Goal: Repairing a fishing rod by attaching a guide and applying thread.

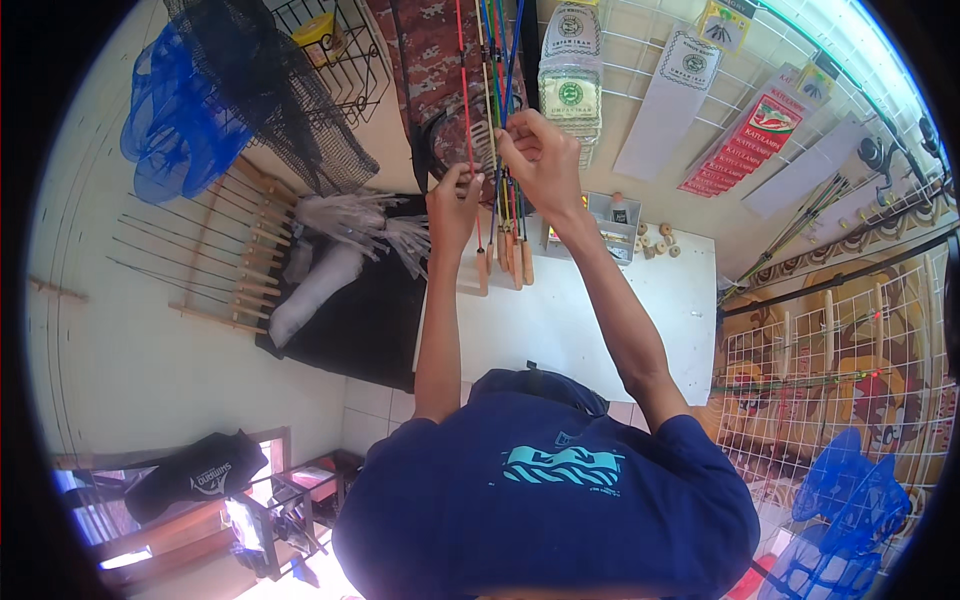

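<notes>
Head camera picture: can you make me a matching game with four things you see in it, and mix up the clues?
Things:
1. Shirt
2. Table
3. Left hand
4. Small rings

Clues:
A. Tan, lying near a table corner
B. At a thin red rod
C. Dark blue with a light green print
D. White on top

Right pairs: 1-C, 2-D, 3-B, 4-A

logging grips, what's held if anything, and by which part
Left fingers appear to pinch the red rod's shaft above its handle; whether the right fingers grip anything can't be told.
</notes>
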Available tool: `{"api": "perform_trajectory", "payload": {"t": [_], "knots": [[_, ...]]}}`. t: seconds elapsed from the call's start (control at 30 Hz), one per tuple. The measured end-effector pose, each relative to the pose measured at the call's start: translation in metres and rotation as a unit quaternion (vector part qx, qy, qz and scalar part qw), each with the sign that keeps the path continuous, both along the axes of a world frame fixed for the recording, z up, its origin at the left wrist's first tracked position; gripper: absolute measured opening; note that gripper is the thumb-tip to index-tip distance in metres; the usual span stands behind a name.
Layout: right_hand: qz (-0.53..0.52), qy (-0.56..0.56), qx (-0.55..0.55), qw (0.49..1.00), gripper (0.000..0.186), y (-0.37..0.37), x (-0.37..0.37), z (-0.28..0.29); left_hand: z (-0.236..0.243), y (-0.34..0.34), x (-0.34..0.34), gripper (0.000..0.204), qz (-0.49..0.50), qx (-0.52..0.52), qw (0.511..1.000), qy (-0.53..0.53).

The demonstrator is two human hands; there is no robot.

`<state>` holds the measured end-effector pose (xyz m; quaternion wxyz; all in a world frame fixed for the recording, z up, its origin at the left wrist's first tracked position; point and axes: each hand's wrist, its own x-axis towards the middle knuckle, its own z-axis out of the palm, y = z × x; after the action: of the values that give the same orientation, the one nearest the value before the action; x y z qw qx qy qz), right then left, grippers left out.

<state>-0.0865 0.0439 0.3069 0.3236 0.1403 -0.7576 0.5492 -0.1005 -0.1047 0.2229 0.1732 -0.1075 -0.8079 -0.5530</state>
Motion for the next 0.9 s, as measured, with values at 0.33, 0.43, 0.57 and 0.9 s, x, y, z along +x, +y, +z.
{"api": "perform_trajectory", "payload": {"t": [0.33,0.43,0.57,0.9], "knots": [[0.009,-0.036,-0.032,0.999,0.015,0.019,0.035,0.005,0.001,0.005,0.003,0.021,0.011,0.020,1.000,0.004],[-0.004,-0.042,0.001,0.999,0.014,0.038,0.048,0.009,0.010,0.008,0.013,0.023,0.062,-0.026,0.998,0.006],[-0.041,-0.056,-0.002,0.998,0.015,0.069,0.056,0.002,0.008,0.008,0.018,0.029,0.093,0.017,0.995,0.028],[-0.113,-0.106,-0.020,0.988,0.021,0.125,0.064,-0.018,-0.024,0.068,0.060,0.024,0.079,0.151,0.977,0.126]]}}
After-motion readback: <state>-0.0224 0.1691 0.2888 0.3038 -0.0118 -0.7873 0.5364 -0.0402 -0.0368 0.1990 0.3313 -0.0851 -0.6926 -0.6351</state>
